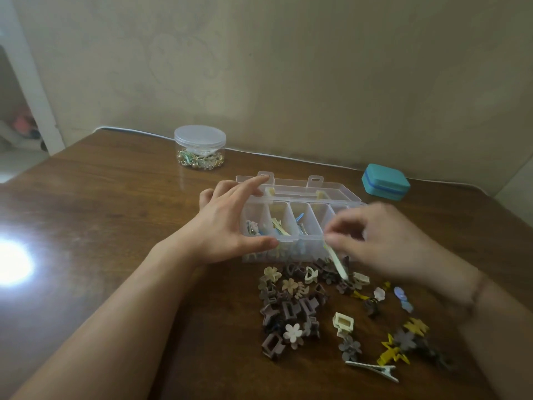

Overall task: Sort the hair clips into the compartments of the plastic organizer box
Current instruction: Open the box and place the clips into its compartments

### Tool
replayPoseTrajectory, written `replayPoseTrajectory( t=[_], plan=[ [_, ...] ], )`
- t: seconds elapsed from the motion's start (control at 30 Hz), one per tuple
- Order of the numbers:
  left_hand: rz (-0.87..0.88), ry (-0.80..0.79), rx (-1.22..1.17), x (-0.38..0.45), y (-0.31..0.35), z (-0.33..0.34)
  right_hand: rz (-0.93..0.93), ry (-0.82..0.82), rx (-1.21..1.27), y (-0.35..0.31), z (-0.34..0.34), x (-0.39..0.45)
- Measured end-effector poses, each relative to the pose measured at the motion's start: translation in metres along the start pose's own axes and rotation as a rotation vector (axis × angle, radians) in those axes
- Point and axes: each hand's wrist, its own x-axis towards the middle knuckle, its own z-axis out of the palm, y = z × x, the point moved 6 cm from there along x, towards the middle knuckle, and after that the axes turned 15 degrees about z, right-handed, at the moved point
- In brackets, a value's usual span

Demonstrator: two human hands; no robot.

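The clear plastic organizer box stands open at mid-table, its lid folded back. Some of its compartments hold a few clips. My left hand grips the box's left end, thumb on the near wall and fingers over the far rim. My right hand, blurred, pinches a long pale green clip just in front of the box's right part; the clip slants down toward the pile. A heap of small brown, cream and grey claw clips lies before the box. Yellow clips and a white alligator clip lie to the right.
A round clear jar with a lid, holding gold and green trinkets, stands at the back of the brown wooden table. A teal case sits at the back right by the wall. A bright light glare shows at the left.
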Motion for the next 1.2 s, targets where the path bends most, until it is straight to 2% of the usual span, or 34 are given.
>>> replayPoseTrajectory(
  t=[0.1,0.2,0.3,0.4,0.5,0.6,0.73,0.9,0.97,1.1,1.2],
  plan=[
    [-0.010,-0.004,-0.029,0.000,-0.002,0.001,-0.048,0.186,0.286,-0.031,-0.009,0.032],
    [-0.013,0.019,-0.028,0.000,-0.003,0.001,0.009,0.159,0.424,-0.047,0.007,0.061],
    [-0.012,0.030,-0.029,0.000,-0.003,0.000,0.039,0.111,0.319,-0.042,0.023,0.069],
    [-0.018,0.011,-0.030,0.000,-0.003,0.000,-0.049,0.238,0.248,-0.028,0.005,0.043],
    [-0.023,-0.004,-0.039,0.000,-0.003,0.001,-0.181,0.090,0.125,-0.009,0.002,-0.012],
    [-0.019,-0.001,-0.041,0.000,-0.001,0.001,-0.217,-0.005,-0.084,0.018,0.013,-0.068],
    [-0.017,-0.002,-0.050,0.000,-0.002,0.002,-0.310,0.043,-0.218,0.037,0.026,-0.103],
    [-0.022,0.015,-0.070,-0.001,-0.003,0.003,-0.420,0.112,-0.193,0.035,0.040,-0.110],
    [-0.025,0.017,-0.073,-0.001,-0.003,0.003,-0.421,0.163,-0.135,0.034,0.037,-0.107],
    [-0.018,0.017,-0.082,0.000,-0.005,0.003,-0.266,0.111,0.259,0.015,0.016,-0.077],
    [-0.015,0.018,-0.079,0.000,-0.005,0.004,-0.160,0.189,0.447,-0.016,0.008,-0.025]
  ],
)
